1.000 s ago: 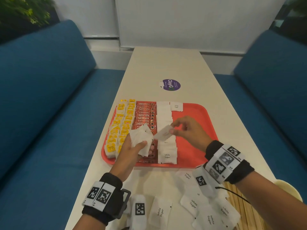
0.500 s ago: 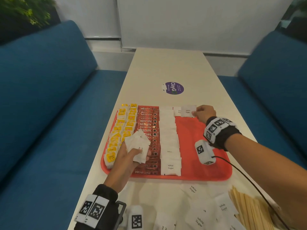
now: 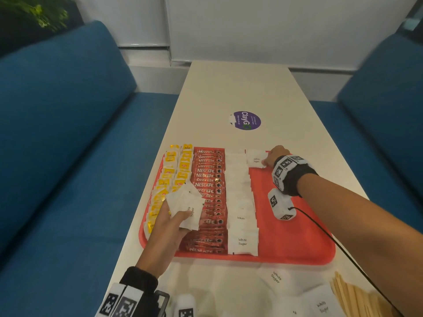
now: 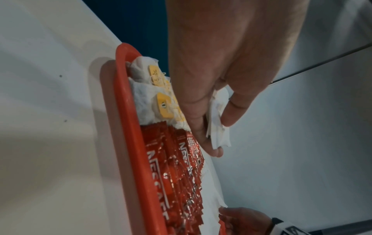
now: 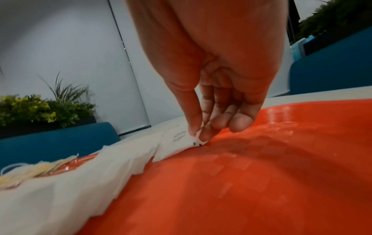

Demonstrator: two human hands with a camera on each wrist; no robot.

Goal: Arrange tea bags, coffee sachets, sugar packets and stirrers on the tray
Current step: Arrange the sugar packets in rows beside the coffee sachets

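Head view: a sugar packet (image 3: 256,159) is pinched by the right hand (image 3: 275,156) at the far end of the red tray (image 3: 295,236); it should be laid square beside the finished sugar column (image 3: 240,202).

Left wrist view: spare packets (image 4: 218,122) are gripped in the left hand (image 4: 225,66).

Right wrist view: the packet's corner is nipped between thumb and fingertips (image 5: 205,135); release flat is advised.

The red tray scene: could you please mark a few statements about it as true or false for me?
1. The left hand holds a bunch of sugar packets. True.
2. The right hand is empty. False: it pinches a single sugar packet at the red tray's far end.
3. The coffee sachets lie between the tea bags and a white sugar row. True.
4. The wooden stirrers are on the tray. False: they lie on the table, off it.
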